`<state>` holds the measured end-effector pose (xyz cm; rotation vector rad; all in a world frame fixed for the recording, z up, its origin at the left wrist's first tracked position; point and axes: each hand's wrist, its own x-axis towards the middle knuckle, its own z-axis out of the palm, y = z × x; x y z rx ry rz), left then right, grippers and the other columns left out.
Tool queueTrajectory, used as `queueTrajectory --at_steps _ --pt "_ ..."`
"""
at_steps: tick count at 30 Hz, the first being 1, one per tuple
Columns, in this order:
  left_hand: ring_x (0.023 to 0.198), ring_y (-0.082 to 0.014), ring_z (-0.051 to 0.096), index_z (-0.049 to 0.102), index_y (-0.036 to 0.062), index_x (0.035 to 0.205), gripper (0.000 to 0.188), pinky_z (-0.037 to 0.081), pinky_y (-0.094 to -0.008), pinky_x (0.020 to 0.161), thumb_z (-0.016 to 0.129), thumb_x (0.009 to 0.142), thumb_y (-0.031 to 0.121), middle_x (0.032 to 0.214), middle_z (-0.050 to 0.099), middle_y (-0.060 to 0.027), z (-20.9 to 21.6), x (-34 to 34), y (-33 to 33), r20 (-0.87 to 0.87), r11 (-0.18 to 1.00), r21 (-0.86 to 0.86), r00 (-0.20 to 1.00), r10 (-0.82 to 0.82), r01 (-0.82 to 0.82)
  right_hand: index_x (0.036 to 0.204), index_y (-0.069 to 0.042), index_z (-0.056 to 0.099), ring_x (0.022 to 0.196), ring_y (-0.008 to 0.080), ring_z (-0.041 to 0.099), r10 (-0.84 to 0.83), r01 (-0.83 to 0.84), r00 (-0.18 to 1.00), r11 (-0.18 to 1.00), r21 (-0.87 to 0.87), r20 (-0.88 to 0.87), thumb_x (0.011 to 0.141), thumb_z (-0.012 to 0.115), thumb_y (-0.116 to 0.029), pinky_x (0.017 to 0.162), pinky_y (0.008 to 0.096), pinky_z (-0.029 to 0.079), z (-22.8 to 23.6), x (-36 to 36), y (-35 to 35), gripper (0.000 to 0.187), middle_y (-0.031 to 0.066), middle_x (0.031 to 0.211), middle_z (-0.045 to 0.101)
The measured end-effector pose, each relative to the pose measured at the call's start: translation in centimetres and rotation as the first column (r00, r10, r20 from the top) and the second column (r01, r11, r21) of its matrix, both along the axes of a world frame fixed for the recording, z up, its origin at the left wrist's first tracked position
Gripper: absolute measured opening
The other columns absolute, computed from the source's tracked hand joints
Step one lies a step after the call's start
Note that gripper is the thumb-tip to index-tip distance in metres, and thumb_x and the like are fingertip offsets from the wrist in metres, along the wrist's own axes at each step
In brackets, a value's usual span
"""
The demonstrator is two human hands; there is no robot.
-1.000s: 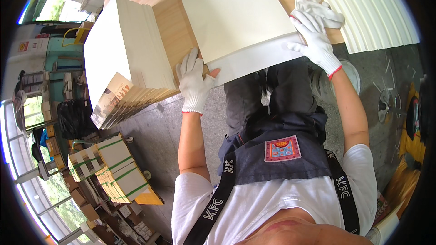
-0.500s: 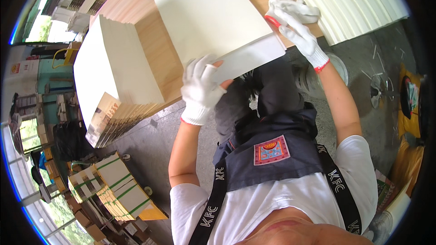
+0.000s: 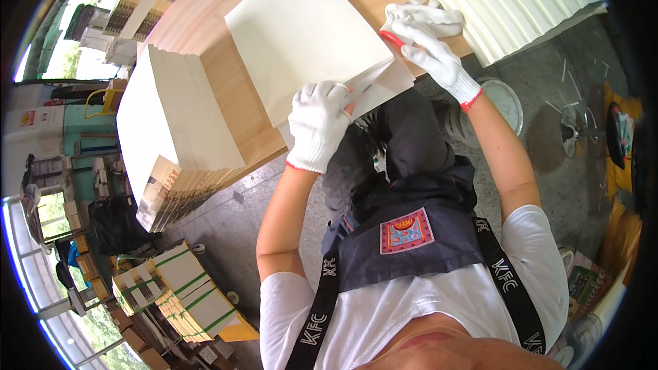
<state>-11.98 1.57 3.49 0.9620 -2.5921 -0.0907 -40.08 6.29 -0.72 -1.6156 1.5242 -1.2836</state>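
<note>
A pile of large cream-white paper sheets (image 3: 308, 24) lies on the wooden table in front of me. My left hand (image 3: 317, 120), in a white knit glove with bare thumb and forefinger tips, is closed at the pile's near edge, with the edge of a sheet between those tips. A lower white sheet (image 3: 387, 89) juts out toward me from under the upper ones. At the pile's right corner, my gloved right hand (image 3: 439, 58) has its fingers stretched out along the paper's edge. Just beyond it lies a loose white glove (image 3: 432, 17) with a red cuff.
A tall stack of folded printed sheets (image 3: 178, 116) stands at the table's left. White corrugated sheeting (image 3: 507, 0) covers the right side. Strapped bundles (image 3: 181, 274) sit on the floor at lower left. A bucket (image 3: 497, 106) and a metal stand (image 3: 572, 127) are at right.
My left hand has moved right along the near edge and its fingers have closed on a sheet. The near-edge sheets now show a gap. My right hand stays by the right corner.
</note>
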Motion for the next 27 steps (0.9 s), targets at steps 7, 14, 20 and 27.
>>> queueTrajectory --at_steps 7,14,20,27 --pt "0.087 -0.0257 0.063 0.068 0.0136 0.086 0.012 0.052 -0.0401 0.081 0.072 0.075 0.011 0.090 0.067 -0.0005 0.5 2.7 1.6 0.041 0.990 -0.118 0.996 0.080 -0.075 0.136 -0.008 0.058 0.132 0.0235 0.050 0.037 -0.037 0.999 0.999 0.002 -0.037 0.100 0.059 -0.032 0.111 0.0361 0.037 -0.3 -0.4 0.0 0.044 0.0086 0.138 0.059" --pt "0.076 -0.0273 0.064 0.068 0.0152 0.074 0.008 0.052 -0.0409 0.066 0.074 0.075 0.020 0.078 0.066 -0.0038 1.3 3.6 -1.0 0.043 0.988 -0.086 0.990 0.135 -0.131 0.133 -0.011 0.061 0.121 0.0208 0.057 0.040 -0.039 0.996 0.999 0.009 -0.084 0.099 0.060 -0.032 0.102 0.0333 0.045 0.5 -0.2 -0.3 0.040 0.0064 0.132 0.063" --pt "0.075 -0.0302 0.064 0.067 0.0099 0.072 0.014 0.049 -0.0421 0.064 0.076 0.073 0.020 0.075 0.065 -0.0087 2.0 3.3 -2.4 -0.029 0.989 0.078 0.991 0.130 -0.128 0.124 -0.011 0.066 0.104 0.0218 0.060 0.024 -0.041 0.970 0.997 -0.069 -0.240 0.096 0.061 -0.031 0.091 0.0363 0.048 3.1 0.1 -1.7 0.034 0.0055 0.116 0.067" --pt "0.075 -0.0317 0.065 0.068 0.0074 0.076 0.022 0.048 -0.0420 0.064 0.076 0.074 0.027 0.077 0.067 -0.0110 3.5 3.5 -3.7 0.015 0.908 0.353 0.972 0.236 -0.226 0.100 -0.022 0.075 0.098 0.0264 0.060 0.321 -0.177 0.645 0.946 0.273 -0.694 0.089 0.058 -0.039 0.089 0.0396 0.046 7.7 4.8 -5.3 0.027 0.0083 0.099 0.068"
